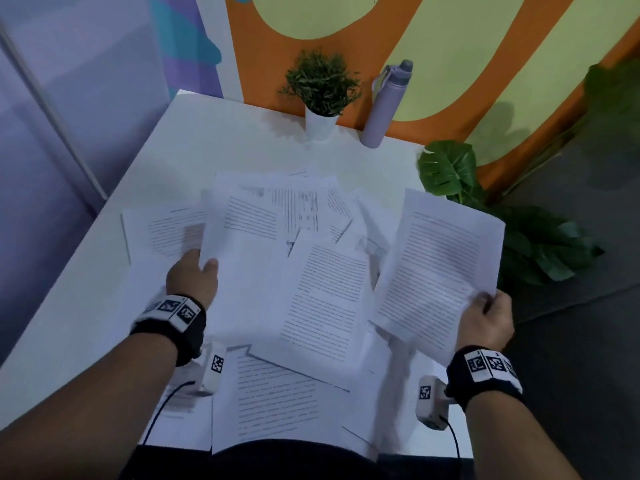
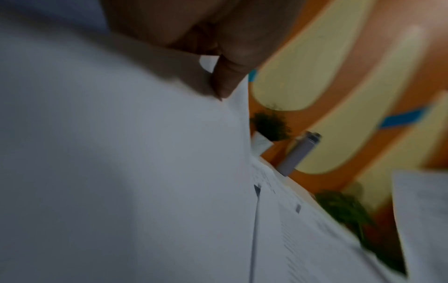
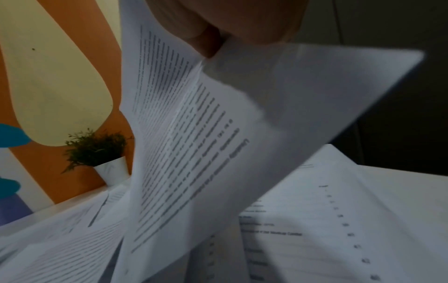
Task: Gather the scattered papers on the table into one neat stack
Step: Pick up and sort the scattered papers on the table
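Head view, with both wrist views. I saw the left hand [image 1: 192, 276] pinching the near-left edge of a printed sheet [image 1: 242, 244], thumb [image 1: 210, 264] on top, the sheet partly lifted over the scattered papers [image 1: 322, 299] that overlapped across the white table [image 1: 86, 299]. The right hand [image 1: 486, 322] gripped the near corner of a second sheet [image 1: 440, 268], raised and tilted above the table's right edge; in the right wrist view this sheet [image 3: 194, 134] curled below the fingers [image 3: 206, 42]. A potted plant [image 1: 322, 95] and a lilac bottle [image 1: 384, 105] stood upright at the far edge.
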The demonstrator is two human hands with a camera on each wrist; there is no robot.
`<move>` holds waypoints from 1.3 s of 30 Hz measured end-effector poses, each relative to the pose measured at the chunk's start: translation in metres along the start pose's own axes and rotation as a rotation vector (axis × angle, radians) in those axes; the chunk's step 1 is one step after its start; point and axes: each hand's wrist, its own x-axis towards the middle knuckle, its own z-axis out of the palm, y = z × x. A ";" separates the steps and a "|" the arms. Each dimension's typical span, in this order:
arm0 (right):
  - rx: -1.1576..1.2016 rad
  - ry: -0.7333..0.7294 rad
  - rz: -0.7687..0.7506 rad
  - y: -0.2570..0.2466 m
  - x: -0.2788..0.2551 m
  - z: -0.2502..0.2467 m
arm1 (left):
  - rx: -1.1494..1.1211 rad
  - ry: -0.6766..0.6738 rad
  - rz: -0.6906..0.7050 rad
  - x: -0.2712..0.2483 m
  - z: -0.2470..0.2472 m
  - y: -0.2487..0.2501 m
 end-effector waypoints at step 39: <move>-0.247 -0.421 0.041 0.024 -0.041 0.031 | 0.216 -0.104 -0.238 -0.021 -0.037 -0.095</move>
